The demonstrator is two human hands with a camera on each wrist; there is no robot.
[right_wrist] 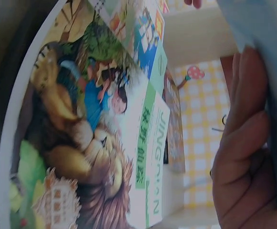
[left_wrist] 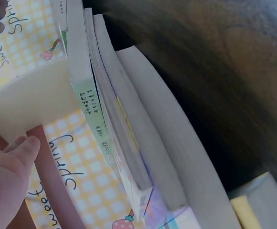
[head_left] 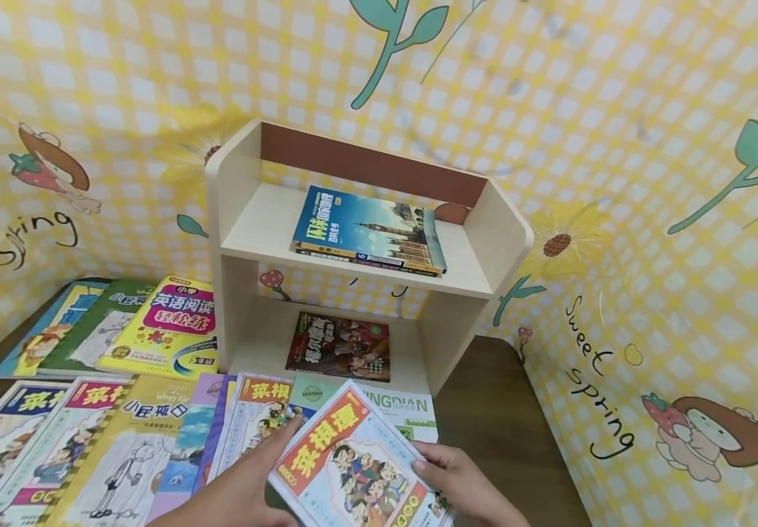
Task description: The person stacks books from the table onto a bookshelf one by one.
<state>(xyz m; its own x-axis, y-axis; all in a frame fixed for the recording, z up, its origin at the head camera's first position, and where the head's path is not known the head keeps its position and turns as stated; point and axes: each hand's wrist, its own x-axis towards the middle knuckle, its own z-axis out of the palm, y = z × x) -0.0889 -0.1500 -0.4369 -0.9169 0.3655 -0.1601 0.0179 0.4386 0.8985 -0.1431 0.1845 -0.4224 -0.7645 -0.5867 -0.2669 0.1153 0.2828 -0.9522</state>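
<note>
A pale-covered book [head_left: 353,468] with an orange title band and cartoon figures is raised and tilted over other books in the head view. My right hand [head_left: 461,479] grips its right edge, thumb on the cover; in the right wrist view its curled fingers [right_wrist: 245,129] press the book's back. At the book's left corner my left hand [head_left: 247,472] holds the edge, one finger along the upper side. Its fingers [left_wrist: 14,171] show beside the book's edge in the left wrist view. Below lies a green-and-white book [right_wrist: 143,143] with a lion picture.
Behind the hands stands a two-tier wooden shelf [head_left: 237,227]. A blue book [head_left: 372,227] tops a small stack on its upper board; a dark-covered book [head_left: 339,348] lies below. Several books, including a yellow workbook [head_left: 164,326] and a spiral-look comic diary [head_left: 122,454], overlap at the left.
</note>
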